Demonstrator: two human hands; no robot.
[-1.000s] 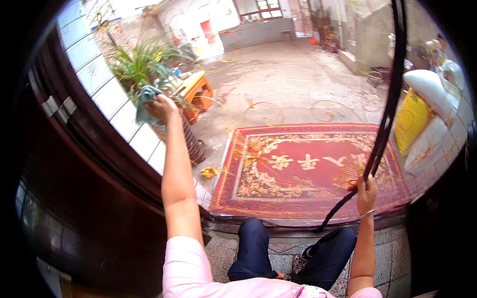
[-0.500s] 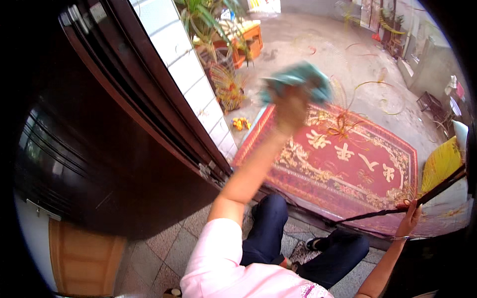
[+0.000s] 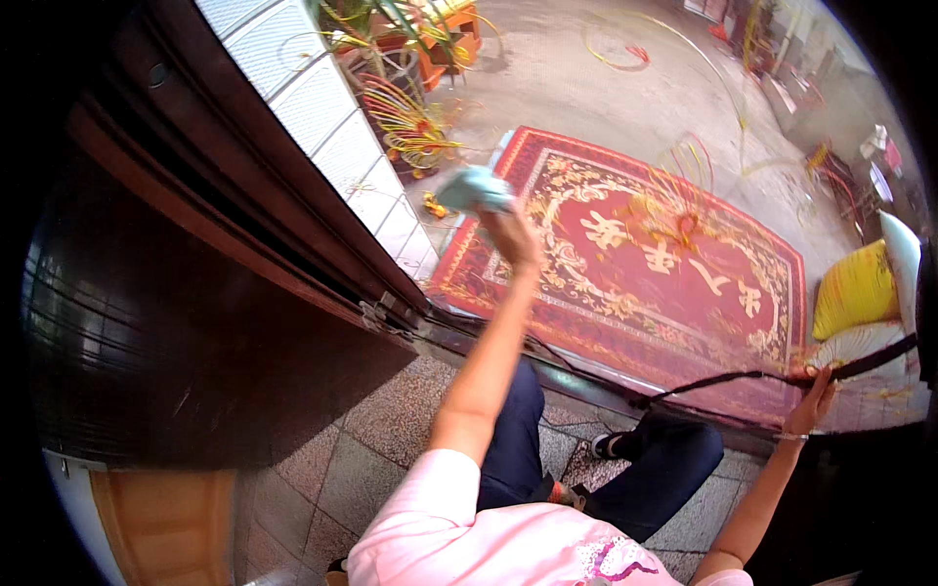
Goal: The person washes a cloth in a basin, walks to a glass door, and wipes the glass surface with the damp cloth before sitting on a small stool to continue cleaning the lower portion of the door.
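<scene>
My left hand is stretched forward at the doorway's left side, closed on a folded teal cloth. The cloth lies against, or very close to, a clear plastic door curtain with yellow and red printed patterns; exact contact cannot be made out. At the lower right, my right hand grips the curtain's border by its dark edge strip. Some of its fingers are hidden behind the strip. Through the clear sheet shows a red patterned doormat on the ground outside.
A dark wooden door stands swung inward on the left, beside a white tiled wall. A low sill crosses just ahead of my bent knees. Outside are a potted plant, an orange stand and a yellow sack.
My left hand has swept left and slightly down with the cloth, from above the doormat toward the tiled wall. The right hand keeps its hold on the edge strip. The view has shifted slightly.
</scene>
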